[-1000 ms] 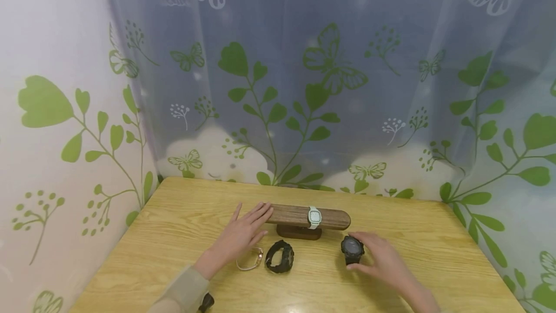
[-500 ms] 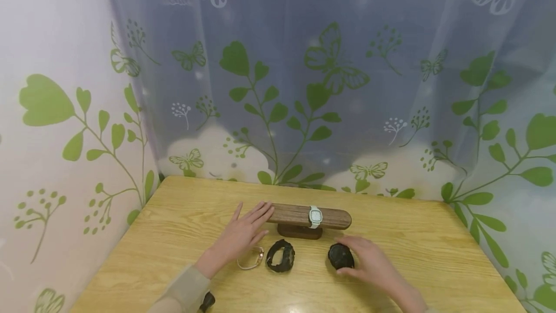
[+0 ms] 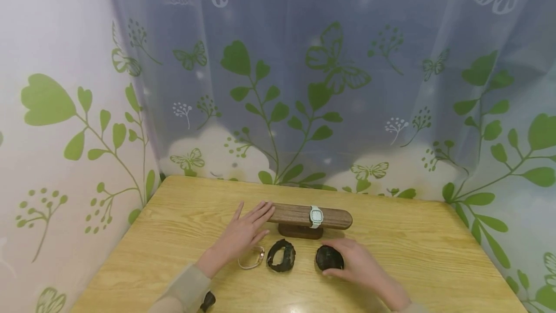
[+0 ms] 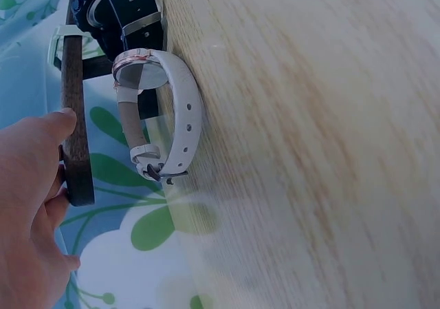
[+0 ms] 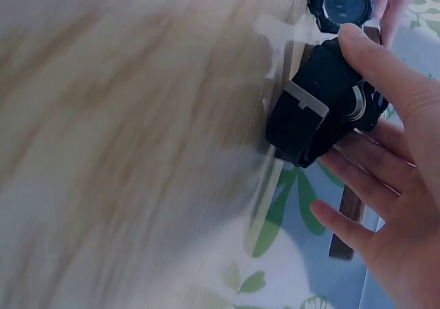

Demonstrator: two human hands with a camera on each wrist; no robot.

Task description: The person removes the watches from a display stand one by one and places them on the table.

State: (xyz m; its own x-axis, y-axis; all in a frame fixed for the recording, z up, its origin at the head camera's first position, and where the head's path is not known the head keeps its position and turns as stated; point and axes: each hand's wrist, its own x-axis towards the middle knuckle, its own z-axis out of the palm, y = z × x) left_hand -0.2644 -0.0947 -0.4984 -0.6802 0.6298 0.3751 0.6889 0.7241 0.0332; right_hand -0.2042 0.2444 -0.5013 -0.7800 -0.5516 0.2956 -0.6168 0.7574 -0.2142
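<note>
A blue-violet curtain [image 3: 278, 18] printed with green leaves and butterflies hung behind a pale yellow wood-grain table [image 3: 434, 255]. On it stood a dark brown wooden stand [image 3: 295, 215] with a round-ended bar [image 3: 334, 218], which bore a single watch: a mint-green watch [image 3: 316, 216] with a squarish face, strapped round it toward 3 o'clock. Judging by this, one watch was placed and at least three were not. The left hand [image 3: 243, 232] had its fingers fairly straight and spread, touching the bar's 9 o'clock end; whether its thumb pressed too, I could not tell. The right hand [image 3: 354, 262], at 5 o'clock from the stand, pinched a bulky, round-faced black watch [image 3: 328, 258] between thumb and fingers, spread only as wide as it. A second chunky black watch [image 3: 288, 257] sat at 7 o'clock, and a slim white-strapped watch [image 4: 187, 109] at 8 o'clock. Beside the beige sleeve [image 3: 191, 284] lay a small dark thing [image 3: 208, 301], too covered to identify.
</note>
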